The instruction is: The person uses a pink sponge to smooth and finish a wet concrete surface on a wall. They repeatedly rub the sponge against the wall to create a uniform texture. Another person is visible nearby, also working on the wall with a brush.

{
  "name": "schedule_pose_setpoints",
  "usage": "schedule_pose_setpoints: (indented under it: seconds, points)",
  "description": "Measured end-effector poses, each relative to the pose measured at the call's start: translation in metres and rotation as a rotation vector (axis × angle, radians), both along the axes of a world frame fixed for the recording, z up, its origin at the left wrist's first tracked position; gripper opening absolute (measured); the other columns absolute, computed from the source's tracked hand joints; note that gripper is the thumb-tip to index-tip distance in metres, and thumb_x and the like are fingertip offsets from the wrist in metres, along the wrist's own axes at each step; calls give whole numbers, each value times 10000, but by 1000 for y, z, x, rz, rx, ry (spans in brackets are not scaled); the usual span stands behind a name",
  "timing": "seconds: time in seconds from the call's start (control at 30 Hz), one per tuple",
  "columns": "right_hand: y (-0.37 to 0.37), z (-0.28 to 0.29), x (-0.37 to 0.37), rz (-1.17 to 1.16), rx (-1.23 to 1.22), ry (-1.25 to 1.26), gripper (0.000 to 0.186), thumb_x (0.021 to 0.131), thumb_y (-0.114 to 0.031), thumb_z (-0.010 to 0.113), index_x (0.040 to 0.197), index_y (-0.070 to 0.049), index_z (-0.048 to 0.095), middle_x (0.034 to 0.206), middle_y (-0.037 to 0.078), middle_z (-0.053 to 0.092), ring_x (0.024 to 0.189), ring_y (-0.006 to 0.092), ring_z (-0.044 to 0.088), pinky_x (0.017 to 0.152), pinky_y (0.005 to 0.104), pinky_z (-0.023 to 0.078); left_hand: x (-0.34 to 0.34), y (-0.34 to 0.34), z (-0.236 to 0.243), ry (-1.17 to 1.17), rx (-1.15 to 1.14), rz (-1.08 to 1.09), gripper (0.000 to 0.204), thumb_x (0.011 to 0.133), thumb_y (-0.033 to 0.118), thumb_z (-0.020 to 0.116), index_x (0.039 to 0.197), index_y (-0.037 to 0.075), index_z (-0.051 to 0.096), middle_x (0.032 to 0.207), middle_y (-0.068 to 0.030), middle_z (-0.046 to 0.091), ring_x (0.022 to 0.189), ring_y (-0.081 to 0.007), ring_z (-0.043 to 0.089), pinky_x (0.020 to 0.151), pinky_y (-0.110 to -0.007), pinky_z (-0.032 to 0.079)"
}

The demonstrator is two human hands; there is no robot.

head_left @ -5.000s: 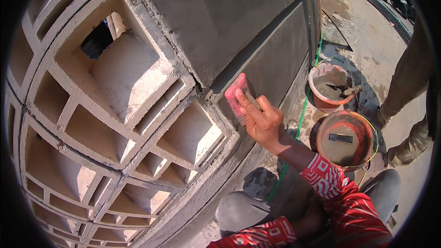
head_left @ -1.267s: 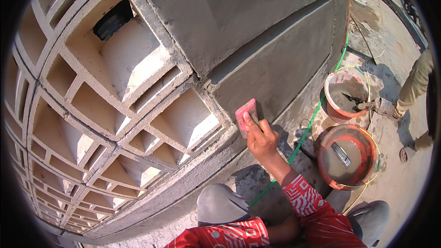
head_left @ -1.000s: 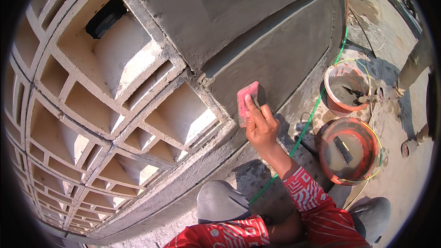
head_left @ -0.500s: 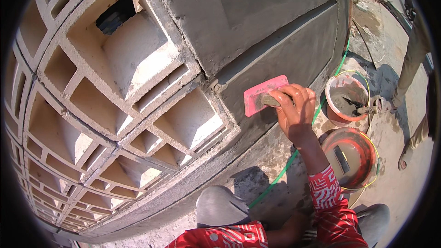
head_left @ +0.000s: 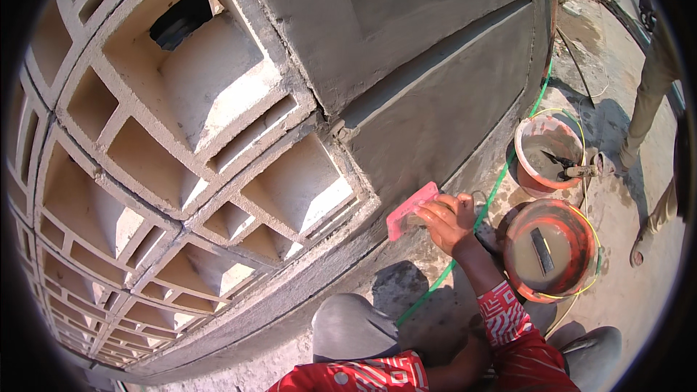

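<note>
My right hand (head_left: 444, 221) is closed around the grip of a pink plastering float (head_left: 412, 209), just off the lower edge of the grey plastered wall (head_left: 435, 123). Seen nearly edge-on, the float is tilted, and whether it touches the plaster is unclear. Below, my left forearm (head_left: 454, 372) reaches rightward out of a red patterned sleeve, between my knees. Deep shadow covers my left hand, so its fingers cannot be made out. A horizontal groove (head_left: 435, 64) crosses the wet-looking plaster above the float.
Pale openwork blocks (head_left: 290, 181) fill the left side. To the right stand a mortar bucket (head_left: 548, 147) with a tool in it and a reddish basin (head_left: 515, 247) of murky water with a dark bar. A green hose (head_left: 501, 181) follows the wall's foot. Another person's legs (head_left: 650, 101) are at far right.
My right hand has brought the float down the wall, toward its base, and turned it more edge-on. The basin, partly covered by my forearm before, now shows more fully.
</note>
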State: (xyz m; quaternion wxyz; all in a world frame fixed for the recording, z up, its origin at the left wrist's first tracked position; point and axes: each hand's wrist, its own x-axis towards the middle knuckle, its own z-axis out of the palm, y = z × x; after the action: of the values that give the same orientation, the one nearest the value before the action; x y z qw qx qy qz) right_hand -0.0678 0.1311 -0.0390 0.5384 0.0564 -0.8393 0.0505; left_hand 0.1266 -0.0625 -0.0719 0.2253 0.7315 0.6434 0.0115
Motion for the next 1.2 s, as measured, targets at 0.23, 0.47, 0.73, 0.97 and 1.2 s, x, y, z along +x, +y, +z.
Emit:
schedule_pose_setpoints:
  seconds: [0.23, 0.47, 0.73, 0.97, 1.2]
  points:
    - [-28, 83, -31, 3, -366, 152, 491, 747, -103, 799, 1230, -137, 717, 1092, -16, 697, 919, 204, 624, 810, 369, 442, 7, -4, -5, -4, -32, -16, 489, 879, 362, 583, 1253, 61, 681, 1341, -137, 619, 1295, -344, 514, 1071, -550, 390]
    - [-43, -19, -35, -98, -856, 179, 383, 867, -89, 749, 1238, -41, 671, 965, 97, 620, 837, 268, 615, 693, 386, 492, 8, -18, -11, -19, -35, -42, 483, 880, 339, 578, 1269, 68, 674, 1362, -128, 608, 1315, -337, 499, 1089, -544, 375]
    - [-94, 43, -29, 114, -533, 166, 521, 863, -120, 744, 1371, -68, 637, 835, 62, 495, 716, 240, 560, 636, 358, 473, 7, -39, -13, 15, -83, -53, 479, 881, 313, 572, 1288, 77, 666, 1386, -117, 596, 1337, -328, 483, 1111, -537, 358]
    - [-50, 51, -52, -7, -859, 319, 496, 911, -60, 670, 1402, -105, 623, 861, 94, 459, 695, 235, 499, 593, 363, 444, 13, -55, -21, 60, -124, -83, 478, 882, 290, 567, 1304, 84, 659, 1407, -108, 585, 1357, -320, 468, 1129, -532, 344]
    - [-72, 36, -46, -52, -910, 300, 610, 841, -12, 683, 1430, -150, 608, 848, 83, 453, 696, 244, 530, 587, 373, 475, 20, -66, -17, 124, -175, -45, 480, 883, 267, 561, 1320, 91, 652, 1428, -98, 574, 1377, -313, 454, 1148, -526, 329]
